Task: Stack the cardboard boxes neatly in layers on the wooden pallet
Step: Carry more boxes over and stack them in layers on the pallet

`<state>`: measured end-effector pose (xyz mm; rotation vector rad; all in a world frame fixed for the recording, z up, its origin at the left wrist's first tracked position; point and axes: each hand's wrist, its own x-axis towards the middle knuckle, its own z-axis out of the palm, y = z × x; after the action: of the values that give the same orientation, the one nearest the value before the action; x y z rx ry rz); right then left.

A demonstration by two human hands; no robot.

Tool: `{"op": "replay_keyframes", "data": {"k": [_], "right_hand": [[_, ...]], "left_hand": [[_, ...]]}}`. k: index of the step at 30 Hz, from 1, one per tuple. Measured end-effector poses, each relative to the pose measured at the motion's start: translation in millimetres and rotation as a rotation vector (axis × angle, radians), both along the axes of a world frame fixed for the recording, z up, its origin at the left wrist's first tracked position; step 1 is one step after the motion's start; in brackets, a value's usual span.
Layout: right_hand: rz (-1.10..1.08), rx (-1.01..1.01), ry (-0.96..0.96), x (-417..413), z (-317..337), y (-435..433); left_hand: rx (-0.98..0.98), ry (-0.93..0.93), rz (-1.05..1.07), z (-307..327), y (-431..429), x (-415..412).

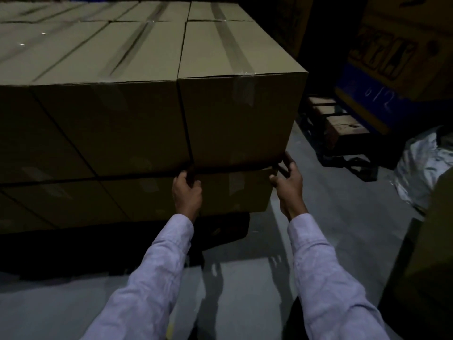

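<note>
Fingers of both hands hooked at the lower edge of the corner cardboard box (241, 119), top layer of the stack. Left hand (186, 192) at the box's lower left corner, fingers curled narrow into the dark seam beside the neighbouring box (110, 126), thumb against the box below (235, 190). Right hand (288, 182) at the lower right corner, fingers bent and partly spread around the outer edge, tips tucked out of sight into the gap under the box. Corner box directly above and beyond both sets of fingers, long axis running away from them, near face spanning hand to hand. Hands about equally near, one per corner; neither clearly bearing the weight. Box slightly overhanging the lower layer on the right, so probably a squaring-up nudge inward and leftward. Wooden pallet under the stack lost in shadow. Pale sleeves (326, 278) below, grey floor (245, 303) beneath the arms.
</note>
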<state>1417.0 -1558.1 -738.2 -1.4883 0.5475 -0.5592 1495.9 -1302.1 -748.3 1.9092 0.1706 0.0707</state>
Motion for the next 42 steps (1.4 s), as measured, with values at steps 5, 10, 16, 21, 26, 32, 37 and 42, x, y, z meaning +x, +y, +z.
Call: {"op": "replay_keyframes", "data": {"k": [5, 10, 16, 21, 26, 32, 37, 42], "right_hand": [[-0.008, -0.014, 0.013, -3, -7, -2], [-0.014, 0.002, 0.012, -1, -12, -4], [-0.005, 0.004, 0.002, -5, -12, -5], [0.0, 0.001, 0.006, -6, -13, -3], [-0.052, 0.035, 0.033, -1, -16, -5], [-0.063, 0.037, 0.031, 1, -17, 2], [-0.151, 0.023, 0.145, 7, -8, 45], [0.107, 0.157, 0.414, 1, -19, 132]], "left_hand": [[-0.009, -0.023, 0.038, -2, -4, -3], [-0.017, -0.022, 0.03, -2, -2, -6], [-0.078, -0.002, 0.032, -4, 6, -4], [-0.072, 0.01, 0.018, -5, 9, -4], [-0.076, 0.008, -0.003, -5, 9, -6], [-0.012, 0.001, -0.045, -5, 12, -5], [0.069, -0.036, -0.116, -9, 23, -6], [-0.048, -0.002, -0.029, -12, 74, -6]]}}
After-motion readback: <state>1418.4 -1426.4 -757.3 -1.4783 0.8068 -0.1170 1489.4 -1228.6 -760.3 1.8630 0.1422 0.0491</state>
